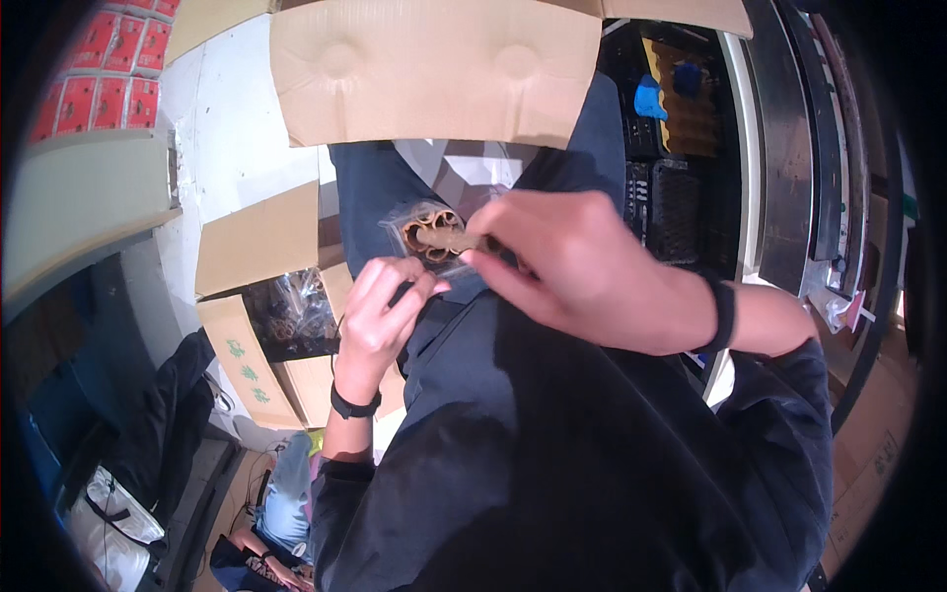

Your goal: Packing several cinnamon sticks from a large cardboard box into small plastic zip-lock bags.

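Note:
A clear plastic bag (396, 229) lies over my lap, with several brown rolled tubes (438, 220) inside that look like cinnamon sticks. One light-brown stick (444, 240) is pinched between the thumb and fingers of my right hand (570, 259), its far end at the bag's mouth. My left hand (381, 311) grips the bag's near edge between thumb and curled fingers. My right fingers hide part of the stick and the bag's right side.
An open cardboard box (244, 362) at left holds clear bags of brown pieces (296, 311). A large cardboard flap (436, 74) stands ahead. Red packets (111, 74) are stacked far left. Black crates (673, 207) stand at right. Another person's arm (270, 562) shows at lower left.

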A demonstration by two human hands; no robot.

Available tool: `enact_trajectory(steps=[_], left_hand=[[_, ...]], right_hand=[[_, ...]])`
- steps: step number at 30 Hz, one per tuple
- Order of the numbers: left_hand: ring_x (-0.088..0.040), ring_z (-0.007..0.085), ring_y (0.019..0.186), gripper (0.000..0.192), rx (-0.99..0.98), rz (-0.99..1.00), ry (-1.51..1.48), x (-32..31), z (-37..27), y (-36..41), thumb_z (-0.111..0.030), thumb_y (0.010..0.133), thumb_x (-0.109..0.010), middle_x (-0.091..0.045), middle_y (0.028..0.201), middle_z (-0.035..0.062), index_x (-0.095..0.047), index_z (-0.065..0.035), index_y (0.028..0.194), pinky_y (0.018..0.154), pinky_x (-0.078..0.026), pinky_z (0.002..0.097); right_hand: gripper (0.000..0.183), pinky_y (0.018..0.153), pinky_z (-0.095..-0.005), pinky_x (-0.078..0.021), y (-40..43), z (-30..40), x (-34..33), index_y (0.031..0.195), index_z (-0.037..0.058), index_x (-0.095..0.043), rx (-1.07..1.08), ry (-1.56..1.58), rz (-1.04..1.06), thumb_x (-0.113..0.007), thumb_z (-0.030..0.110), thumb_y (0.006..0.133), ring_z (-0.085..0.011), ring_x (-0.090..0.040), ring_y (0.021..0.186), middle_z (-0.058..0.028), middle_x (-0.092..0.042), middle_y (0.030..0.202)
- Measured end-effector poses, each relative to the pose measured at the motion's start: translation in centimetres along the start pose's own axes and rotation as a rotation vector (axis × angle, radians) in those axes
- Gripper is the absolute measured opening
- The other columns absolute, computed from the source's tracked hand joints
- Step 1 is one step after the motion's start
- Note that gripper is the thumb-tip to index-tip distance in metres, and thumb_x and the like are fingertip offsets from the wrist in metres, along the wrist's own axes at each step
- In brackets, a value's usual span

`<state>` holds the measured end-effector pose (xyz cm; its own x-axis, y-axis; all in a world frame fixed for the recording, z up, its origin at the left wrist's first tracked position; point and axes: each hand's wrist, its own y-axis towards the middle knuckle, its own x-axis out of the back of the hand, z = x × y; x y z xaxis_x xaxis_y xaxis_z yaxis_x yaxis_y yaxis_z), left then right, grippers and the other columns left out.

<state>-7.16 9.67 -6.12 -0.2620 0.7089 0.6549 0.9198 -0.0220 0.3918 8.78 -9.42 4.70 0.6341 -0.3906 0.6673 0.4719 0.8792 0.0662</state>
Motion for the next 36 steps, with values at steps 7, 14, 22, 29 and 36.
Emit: enact_trajectory(steps=[7,14,22,29,36], left_hand=[[-0.069,0.0268,0.086,0.024,-0.034,0.026,0.035,-0.3,-0.4,-0.6,-0.001,0.069,-0.083,-0.067,0.096,0.0089,-0.073,0.0001,0.091,0.075,-0.058,0.0375],[-0.069,0.0268,0.086,0.020,-0.031,0.009,0.021,-0.2,-0.2,-0.8,-0.001,0.069,-0.083,-0.068,0.095,0.0099,-0.073,0.0010,0.087,0.076,-0.058,0.0375],[-0.068,0.0289,0.086,0.026,0.000,-0.018,-0.003,-0.4,0.2,-1.3,0.000,0.070,-0.084,-0.067,0.095,0.0117,-0.075,0.0026,0.095,0.077,-0.058,0.0387],[-0.069,0.0264,0.087,0.023,0.023,-0.029,0.020,-0.4,0.0,-1.4,0.000,0.071,-0.084,-0.067,0.095,0.0097,-0.074,0.0009,0.091,0.076,-0.058,0.0372],[-0.068,0.0261,0.086,0.023,0.003,-0.028,0.023,-0.4,0.2,-1.5,0.001,0.071,-0.083,-0.067,0.095,0.0091,-0.074,0.0004,0.092,0.075,-0.058,0.0368]], right_hand=[[0.029,0.055,-0.0418,-0.0528,-0.4,-1.5,-6.9,0.086,-0.0007,-0.065,-0.125,-0.095,-0.076,-0.080,0.022,0.094,-0.0356,-0.067,0.061,-0.0170,-0.066,0.069],[0.034,0.051,-0.0385,-0.0501,-0.2,-1.6,-8.0,0.081,0.0024,-0.063,-0.075,-0.249,-0.059,-0.078,0.029,0.096,-0.0310,-0.066,0.057,-0.0125,-0.063,0.066],[0.036,0.049,-0.0369,-0.0492,0.2,-1.7,-8.3,0.078,0.0033,-0.062,-0.026,-0.341,0.008,-0.076,0.030,0.097,-0.0291,-0.066,0.058,-0.0116,-0.061,0.067],[0.037,0.049,-0.0353,-0.0496,1.0,-1.8,-8.1,0.074,0.0057,-0.061,0.072,-0.474,-0.009,-0.075,0.031,0.098,-0.0245,-0.067,0.059,-0.0099,-0.061,0.066],[0.034,0.051,-0.0360,-0.0514,1.5,-2.5,-8.7,0.077,0.0045,-0.063,0.096,-0.441,0.016,-0.074,0.029,0.097,-0.0254,-0.069,0.062,-0.0095,-0.061,0.067]])
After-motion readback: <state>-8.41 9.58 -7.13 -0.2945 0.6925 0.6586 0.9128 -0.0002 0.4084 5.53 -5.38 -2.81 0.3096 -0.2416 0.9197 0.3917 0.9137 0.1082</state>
